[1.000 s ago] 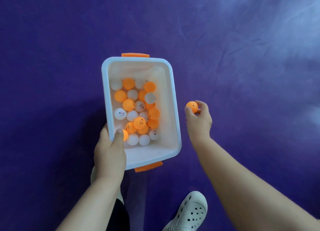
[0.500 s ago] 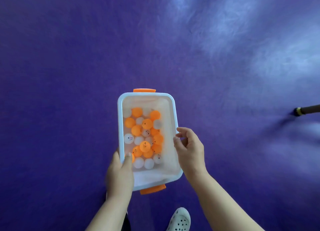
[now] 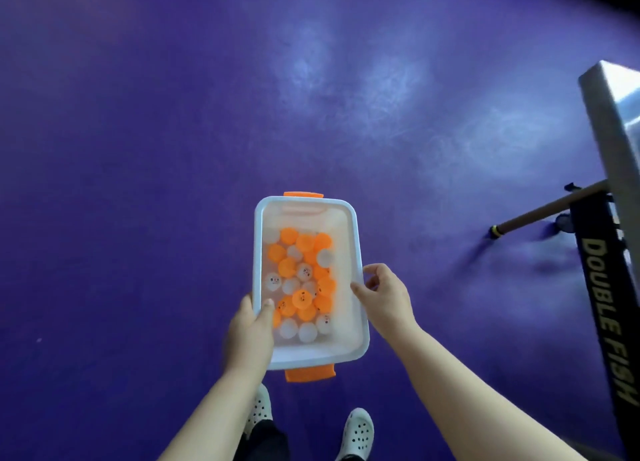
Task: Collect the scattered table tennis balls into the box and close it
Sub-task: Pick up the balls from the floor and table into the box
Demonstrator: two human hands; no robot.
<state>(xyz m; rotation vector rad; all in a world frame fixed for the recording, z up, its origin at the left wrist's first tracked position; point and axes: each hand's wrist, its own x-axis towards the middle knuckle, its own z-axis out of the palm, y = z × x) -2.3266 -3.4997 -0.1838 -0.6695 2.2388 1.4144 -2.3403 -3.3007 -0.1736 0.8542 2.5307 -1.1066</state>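
Note:
A white plastic box (image 3: 304,201) with orange handles at both ends is held above the purple floor, without a lid. Inside it lie several orange and white table tennis balls (image 3: 301,287), piled toward the left wall. My left hand (image 3: 249,336) grips the box's left rim near the close corner, thumb inside against the wall. My right hand (image 3: 388,301) sits at the right rim with loosely bent fingers and thumb, and there is no ball in it. I cannot tell whether it touches the rim. No loose ball shows on the floor.
A table tennis table (image 3: 613,121) stands at the right edge, with a dark "DOUBLE FISH" side panel (image 3: 606,315) and a brown bar (image 3: 547,207) reaching toward the floor. Two white clogs (image 3: 358,429) show below the box. Purple floor (image 3: 173,149) spreads left and ahead.
The orange ball my right hand held a second ago is gone from it, and that hand has come to the box's right rim. The view lifted, bringing the table into sight.

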